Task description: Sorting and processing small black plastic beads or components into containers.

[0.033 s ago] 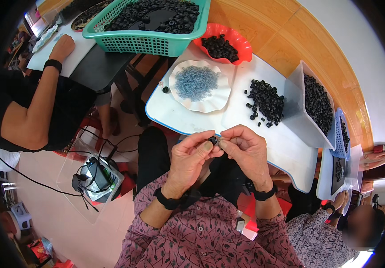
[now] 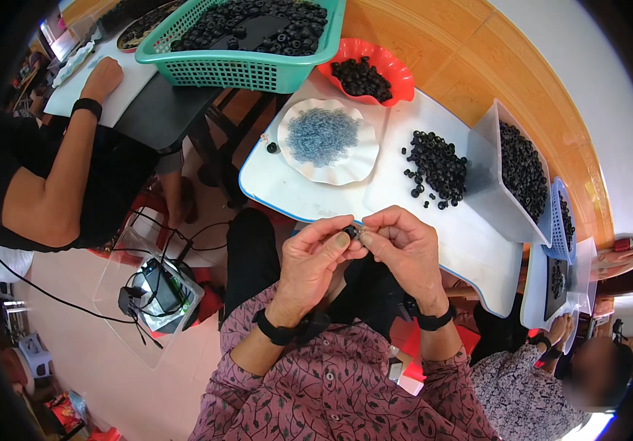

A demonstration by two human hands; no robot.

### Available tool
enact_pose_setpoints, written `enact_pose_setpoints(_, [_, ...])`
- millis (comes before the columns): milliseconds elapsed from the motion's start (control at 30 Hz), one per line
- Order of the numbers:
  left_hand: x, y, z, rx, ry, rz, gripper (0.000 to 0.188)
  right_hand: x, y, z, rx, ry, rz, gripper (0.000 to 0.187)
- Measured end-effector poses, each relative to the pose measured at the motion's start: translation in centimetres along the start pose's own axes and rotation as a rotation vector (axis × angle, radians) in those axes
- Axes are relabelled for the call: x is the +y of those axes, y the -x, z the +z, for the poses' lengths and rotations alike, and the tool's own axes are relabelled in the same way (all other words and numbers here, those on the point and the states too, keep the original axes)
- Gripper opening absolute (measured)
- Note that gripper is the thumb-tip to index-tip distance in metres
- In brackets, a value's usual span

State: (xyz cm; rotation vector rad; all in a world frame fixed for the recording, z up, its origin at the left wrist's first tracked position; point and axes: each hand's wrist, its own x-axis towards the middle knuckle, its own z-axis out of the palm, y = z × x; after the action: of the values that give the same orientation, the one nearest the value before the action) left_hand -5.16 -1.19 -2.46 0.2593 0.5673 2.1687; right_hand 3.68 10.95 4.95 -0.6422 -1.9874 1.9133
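Over the near edge of the white table, my left hand point(image 2: 310, 257) pinches a small black ring-shaped part point(image 2: 350, 231) between thumb and fingertips. Close against it, my right hand point(image 2: 407, 246) is closed, thumb and forefinger pressed together at the part's right side. Whatever is between those right fingertips is too small to make out. Beyond my hands, a white wavy-rimmed plate point(image 2: 366, 158) carries a heap of small clear bluish pieces point(image 2: 322, 136). To its right, a pile of black ring-shaped parts point(image 2: 437, 169) lies loose on the white table point(image 2: 294, 192).
A green basket point(image 2: 235, 73) and a red scalloped bowl point(image 2: 402, 73) hold black parts at the back. Right stand a clear bin point(image 2: 482, 165) and a blue basket point(image 2: 559, 220). Co-workers' arms point(image 2: 66, 176) show at left and right point(image 2: 544, 353). Cables point(image 2: 177, 235) hang at left.
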Motion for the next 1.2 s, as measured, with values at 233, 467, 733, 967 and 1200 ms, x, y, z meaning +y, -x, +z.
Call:
enact_pose_setpoints(233, [-0.2, -0.1, 0.2, 0.027, -0.085, -0.005, 0.025, 0.0, 0.3, 0.0, 0.006, 0.216, -0.129, 0.015])
enact_pose_setpoints(467, [-0.2, -0.1, 0.1, -0.008, -0.233, 0.034, 0.024, -0.8, 0.2, -0.3, -0.032, 0.515, -0.206, 0.02])
enact_pose_setpoints(733, [0.3, -0.2, -0.4, -0.063, -0.186, -0.056, 0.024, -0.8, -0.5, -0.5, -0.094, 0.198, 0.0, 0.022])
enact_pose_setpoints(967, [-0.2, -0.4, -2.0, -0.121, 0.227, -0.212, 0.024, -0.6, -0.3, -0.4, -0.068, -0.018, 0.072, 0.022])
enact_pose_setpoints(1200, [-0.1, -0.5, -1.8, -0.098, 0.291, -0.217, 0.026, 0.4, 0.0, 0.1, -0.01, 0.008, 0.037, 0.02])
